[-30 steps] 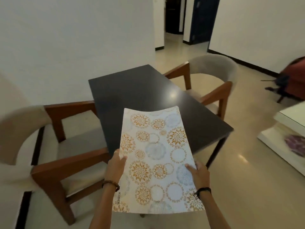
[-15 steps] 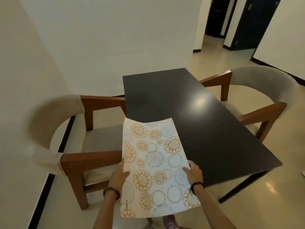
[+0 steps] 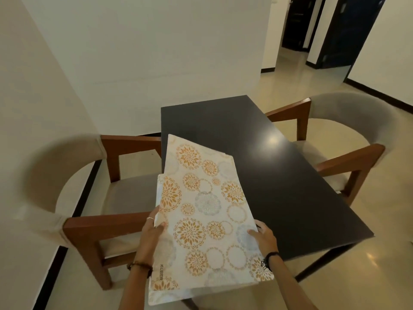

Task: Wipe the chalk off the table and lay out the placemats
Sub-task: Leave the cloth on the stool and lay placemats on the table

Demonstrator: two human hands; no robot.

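Note:
I hold a stack of white placemats (image 3: 205, 220) printed with orange and blue flower circles, above the near left corner of the dark table (image 3: 279, 175). The mats are fanned apart: one (image 3: 190, 153) juts out further over the table, and another edge shows at the lower left. My left hand (image 3: 152, 233) grips the left edge, thumb on top. On the right edge, my right hand (image 3: 263, 238) holds the stack with its thumb on top. The tabletop looks dark and glossy, with no chalk visible.
A wooden armchair (image 3: 107, 198) with beige padding stands at the table's left side, another armchair (image 3: 348, 153) at the right. White walls run along the left and behind. A doorway (image 3: 297, 25) and a dark door (image 3: 348, 30) lie at the far right.
The stack has fanned out, with one mat now sliding forward over the table. I have stepped closer and turned left, so the table sits more central.

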